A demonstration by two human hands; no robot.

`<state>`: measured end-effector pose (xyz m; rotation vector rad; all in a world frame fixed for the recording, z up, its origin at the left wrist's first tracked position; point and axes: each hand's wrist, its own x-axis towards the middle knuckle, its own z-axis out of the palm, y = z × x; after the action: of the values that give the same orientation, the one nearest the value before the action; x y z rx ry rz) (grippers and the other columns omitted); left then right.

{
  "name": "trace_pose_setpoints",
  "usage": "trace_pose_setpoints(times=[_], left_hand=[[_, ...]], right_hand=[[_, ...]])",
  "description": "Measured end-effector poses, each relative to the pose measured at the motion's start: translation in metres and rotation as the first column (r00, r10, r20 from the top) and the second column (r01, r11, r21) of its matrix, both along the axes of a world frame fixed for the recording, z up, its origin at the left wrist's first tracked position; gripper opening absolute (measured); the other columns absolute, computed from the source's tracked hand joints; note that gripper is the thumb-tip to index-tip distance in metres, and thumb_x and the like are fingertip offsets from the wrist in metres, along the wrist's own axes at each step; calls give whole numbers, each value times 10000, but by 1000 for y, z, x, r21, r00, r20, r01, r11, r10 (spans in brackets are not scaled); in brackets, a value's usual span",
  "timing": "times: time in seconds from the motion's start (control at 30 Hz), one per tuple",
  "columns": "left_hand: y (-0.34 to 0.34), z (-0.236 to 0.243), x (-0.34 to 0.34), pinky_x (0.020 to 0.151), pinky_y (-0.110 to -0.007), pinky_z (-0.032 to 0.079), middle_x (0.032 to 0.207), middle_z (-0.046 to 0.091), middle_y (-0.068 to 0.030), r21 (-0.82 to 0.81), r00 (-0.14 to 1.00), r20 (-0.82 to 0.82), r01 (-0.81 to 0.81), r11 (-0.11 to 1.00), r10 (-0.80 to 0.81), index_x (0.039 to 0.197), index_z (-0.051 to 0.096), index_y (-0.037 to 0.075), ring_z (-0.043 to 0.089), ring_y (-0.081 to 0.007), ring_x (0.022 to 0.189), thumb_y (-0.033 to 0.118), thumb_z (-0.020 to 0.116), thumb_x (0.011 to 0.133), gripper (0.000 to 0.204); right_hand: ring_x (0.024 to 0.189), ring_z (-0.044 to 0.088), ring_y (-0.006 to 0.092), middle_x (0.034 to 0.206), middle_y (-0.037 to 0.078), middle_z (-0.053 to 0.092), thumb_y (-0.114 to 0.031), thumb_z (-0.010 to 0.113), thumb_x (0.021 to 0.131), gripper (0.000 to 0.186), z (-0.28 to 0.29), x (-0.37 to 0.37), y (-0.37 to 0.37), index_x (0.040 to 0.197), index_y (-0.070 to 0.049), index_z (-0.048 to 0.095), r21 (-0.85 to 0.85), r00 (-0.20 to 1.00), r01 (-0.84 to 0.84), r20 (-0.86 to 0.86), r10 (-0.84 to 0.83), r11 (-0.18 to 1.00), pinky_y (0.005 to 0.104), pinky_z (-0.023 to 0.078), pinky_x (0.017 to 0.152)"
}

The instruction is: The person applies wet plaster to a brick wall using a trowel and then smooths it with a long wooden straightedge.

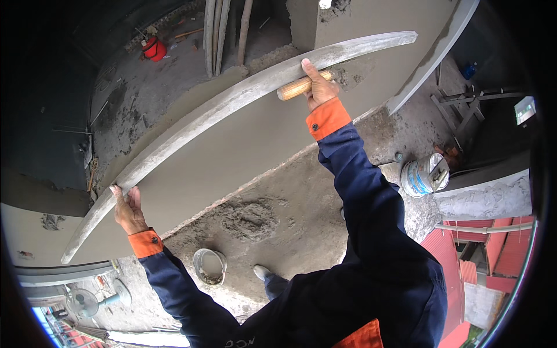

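Note:
A long, pale grey straightedge [232, 100] lies slantwise along a freshly plastered grey wall [243, 151]; its bow comes at least partly from the lens. My left hand [129, 211] is closed on it toward its lower left end, fingertips over the near edge. Farther up on the right, my right hand [321, 87] presses its thumb on the straightedge while its fingers wrap a wooden handle [295, 89]. What tool that handle belongs to cannot be made out. A rough patch of plaster [351, 75] shows just right of this hand.
Below the wall lies a mortar heap [249, 220], with a whitish bucket [201, 253] nearer me. Another white bucket [413, 178] stands right. Beyond the wall are poles [210, 40] and a red bucket [154, 50]. A fan [83, 303] sits lower left, a wooden frame [464, 107] far right.

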<state>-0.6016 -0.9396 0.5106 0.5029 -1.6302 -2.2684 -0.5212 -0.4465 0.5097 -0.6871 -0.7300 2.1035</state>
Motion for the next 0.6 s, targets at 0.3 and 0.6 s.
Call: trace_pose_setpoints(times=[0.3, 0.6], left_hand=[[55, 2, 15, 676, -354, 591, 989, 547, -244, -174, 925, -243, -339, 924, 293, 1373, 150, -85, 607, -278, 823, 311, 786, 730, 987], [93, -4, 28, 659, -258, 408, 713, 417, -6, -646, 953, -289, -264, 716, 91, 696, 396, 67, 401, -144, 662, 335, 861, 631, 540]], right_hand=[[854, 618, 187, 961, 99, 613, -65, 787, 712, 427, -5, -1, 5, 1046, 4, 530, 8, 999, -26, -39, 26, 1000, 310, 524, 732], [1041, 543, 263, 1093, 202, 550, -101, 805, 678, 681, -4, 0, 7, 1176, 103, 389, -43, 991, -102, -88, 98, 994, 349, 410, 957]])
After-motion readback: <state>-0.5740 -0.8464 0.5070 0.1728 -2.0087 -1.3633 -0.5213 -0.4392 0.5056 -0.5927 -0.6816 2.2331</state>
